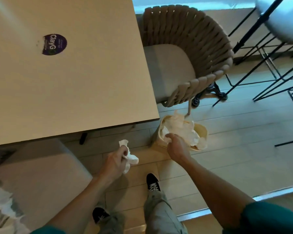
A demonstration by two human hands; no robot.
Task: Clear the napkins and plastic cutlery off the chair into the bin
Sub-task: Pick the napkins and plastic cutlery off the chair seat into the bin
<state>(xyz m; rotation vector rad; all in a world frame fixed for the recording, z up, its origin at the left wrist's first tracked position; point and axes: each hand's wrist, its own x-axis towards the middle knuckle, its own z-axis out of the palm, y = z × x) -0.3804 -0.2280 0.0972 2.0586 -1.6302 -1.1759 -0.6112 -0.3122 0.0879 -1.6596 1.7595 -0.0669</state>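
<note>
While the head cam looks straight down, you can see both hands out over the tiled floor [227, 125], a fair bit apart from each other. Left hand [115, 162] has its fingers curled round a crumpled white napkin [129, 157], which sticks out above and to the right of the fist. Right hand [177, 147] is right at the near rim of the bin [202, 130], a small beige one standing on the floor, fingers bunched on a bit of the white paper [181, 129] that's heaped up inside it. That paper pokes well above the rim. Can't tell if any plastic cutlery is in there, too blurry.

The bin sits just off the corner of the big beige worktop [66, 73], which has a round purple sticker [54, 44] on it. Beyond the bin there's a woven rope-back chair [193, 39] with a pale seat cushion, tucked beside the worktop. Bottom left is another pale cushioned seat [41, 174], and more white crumpled napkins [2, 200] are lying at its near left edge, pretty smeared in the picture. Black wire stool legs [269, 65] fill the top right. Down below you see grey trousers and black shoes [153, 182], plus teal sleeves [269, 217] on the arms.
</note>
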